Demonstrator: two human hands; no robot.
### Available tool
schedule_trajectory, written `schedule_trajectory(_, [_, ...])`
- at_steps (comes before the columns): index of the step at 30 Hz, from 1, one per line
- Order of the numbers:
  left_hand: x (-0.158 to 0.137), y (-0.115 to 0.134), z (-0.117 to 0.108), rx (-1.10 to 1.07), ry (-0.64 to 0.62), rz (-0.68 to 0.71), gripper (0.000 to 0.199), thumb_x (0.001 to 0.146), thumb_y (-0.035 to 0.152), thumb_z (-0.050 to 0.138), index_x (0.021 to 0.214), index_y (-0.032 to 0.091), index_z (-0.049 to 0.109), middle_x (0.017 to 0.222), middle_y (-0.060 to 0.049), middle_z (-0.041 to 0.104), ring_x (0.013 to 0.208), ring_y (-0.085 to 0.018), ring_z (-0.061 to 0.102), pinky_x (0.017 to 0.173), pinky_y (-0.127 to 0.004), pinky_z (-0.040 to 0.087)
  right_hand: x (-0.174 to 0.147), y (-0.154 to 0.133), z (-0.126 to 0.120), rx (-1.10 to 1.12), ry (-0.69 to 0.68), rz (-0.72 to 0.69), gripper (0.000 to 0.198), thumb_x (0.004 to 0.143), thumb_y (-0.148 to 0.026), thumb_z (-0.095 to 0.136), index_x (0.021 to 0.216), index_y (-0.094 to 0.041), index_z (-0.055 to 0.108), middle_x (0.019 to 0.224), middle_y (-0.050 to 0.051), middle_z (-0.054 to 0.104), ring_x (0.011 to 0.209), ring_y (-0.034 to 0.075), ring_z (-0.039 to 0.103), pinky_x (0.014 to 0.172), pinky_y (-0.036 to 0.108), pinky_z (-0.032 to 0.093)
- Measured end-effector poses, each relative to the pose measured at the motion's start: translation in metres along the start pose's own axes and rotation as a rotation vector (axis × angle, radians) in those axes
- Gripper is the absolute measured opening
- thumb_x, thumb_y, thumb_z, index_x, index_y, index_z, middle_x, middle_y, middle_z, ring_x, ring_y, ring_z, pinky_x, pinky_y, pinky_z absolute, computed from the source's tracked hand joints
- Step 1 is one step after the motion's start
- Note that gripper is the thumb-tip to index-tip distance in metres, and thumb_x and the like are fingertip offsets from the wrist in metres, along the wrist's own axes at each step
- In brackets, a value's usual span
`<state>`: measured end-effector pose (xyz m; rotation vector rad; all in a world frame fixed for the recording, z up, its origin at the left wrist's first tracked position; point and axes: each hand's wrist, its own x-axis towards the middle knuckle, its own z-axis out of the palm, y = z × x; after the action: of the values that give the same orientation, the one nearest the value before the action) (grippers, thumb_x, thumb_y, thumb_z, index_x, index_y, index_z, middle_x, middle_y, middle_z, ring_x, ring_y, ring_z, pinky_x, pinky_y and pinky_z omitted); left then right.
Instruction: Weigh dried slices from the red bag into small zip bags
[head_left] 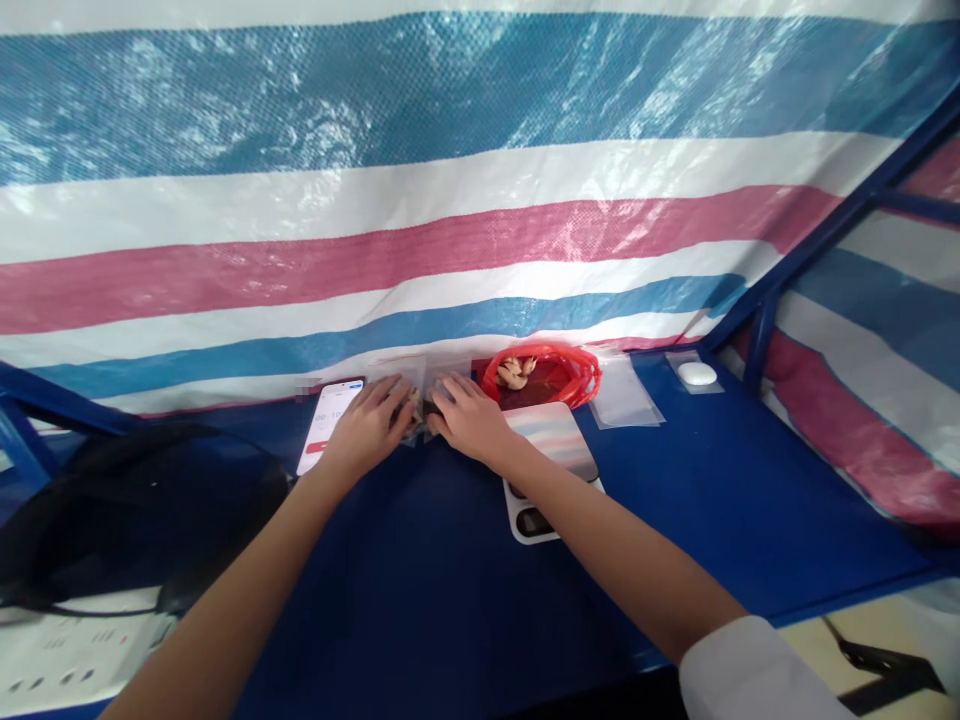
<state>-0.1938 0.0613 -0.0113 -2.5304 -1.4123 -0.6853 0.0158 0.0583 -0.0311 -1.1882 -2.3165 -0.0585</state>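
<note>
My left hand [373, 428] lies over a small clear plastic bag [410, 432] with brownish pieces inside, its fingers curled onto the bag. Close to its right, my right hand [471, 420] has its thumb and fingers bent around another clear bag [435, 385] holding something dark; the fingers partly hide it. A phone [321, 425] with a timer on its screen lies beside my left hand. Near my right wrist is a kitchen scale [559, 440], partly covered by the forearm. An open red plastic bag [581, 378] behind the scale contains pale tan pieces [515, 372].
Flat clear bags [628, 392] lie right of the red bag. A white rounded object [696, 374] rests on clear plastic farther right. At left are a black item [150, 500] and a white power strip [75, 650]. Striped sheeting [450, 230] hangs behind the blue table [720, 500].
</note>
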Motion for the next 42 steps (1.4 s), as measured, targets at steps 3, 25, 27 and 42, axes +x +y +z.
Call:
schedule_trajectory(3, [0.001,0.008,-0.004,-0.002,0.046,-0.005,0.042,0.102,0.039,0.041,0.126,0.015,0.065,0.132,-0.019,0.066,0.124,-0.034,0.061,0.109,-0.054,0.048,-0.009,0.002,-0.010,-0.006,0.034,-0.040,0.038,0.102,-0.030,0.046,0.131,-0.013,0.066,0.143,0.016,0.059,0.139,0.031,0.049,0.119,0.045,0.038])
schedule_trajectory(25, [-0.033,0.145,0.025,0.027,0.198,-0.102,0.033,0.100,0.031,0.049,0.120,0.018,0.071,0.124,-0.011,0.073,0.121,-0.028,0.065,0.111,-0.046,0.046,-0.170,0.124,-0.088,-0.100,0.227,0.272,0.031,0.101,-0.034,0.051,0.117,-0.022,0.074,0.134,0.009,0.069,0.129,0.028,0.061,0.108,0.041,0.051])
schedule_trajectory(27, [-0.039,0.146,0.031,0.044,0.126,-0.137,0.037,0.100,0.033,0.047,0.125,0.017,0.070,0.130,-0.012,0.071,0.124,-0.029,0.063,0.112,-0.048,0.044,-0.184,0.133,-0.089,-0.136,0.160,0.278,0.033,0.101,-0.035,0.050,0.120,-0.020,0.073,0.136,0.010,0.067,0.133,0.029,0.057,0.112,0.044,0.048])
schedule_trajectory(42, [-0.046,0.154,0.043,0.158,-0.186,-0.262,0.053,0.100,0.043,0.043,0.147,0.021,0.055,0.158,-0.014,0.046,0.147,-0.037,0.041,0.119,-0.059,0.032,-0.201,0.138,-0.087,-0.229,-0.011,0.343,0.047,0.100,-0.048,0.049,0.136,-0.021,0.065,0.148,0.012,0.058,0.139,0.033,0.051,0.118,0.052,0.038])
